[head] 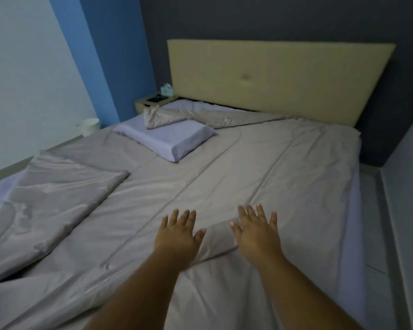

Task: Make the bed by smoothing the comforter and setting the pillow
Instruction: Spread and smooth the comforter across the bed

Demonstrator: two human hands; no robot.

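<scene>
Dim blue-walled bedroom: both hands, left hand and right hand, lie flat with fingers spread, grasping nothing, on the taupe quilted comforter, a raised fold between them. Smoothing is in hand; next, likely flatten that fold, then the bunched corner to their left. Lavender rectangular pillow sits far ahead-left, askew.

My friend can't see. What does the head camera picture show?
Two open hands, left hand and right hand, press flat on a grey comforter spread over a bed. A pale purple pillow lies crooked near the tan headboard.
</scene>
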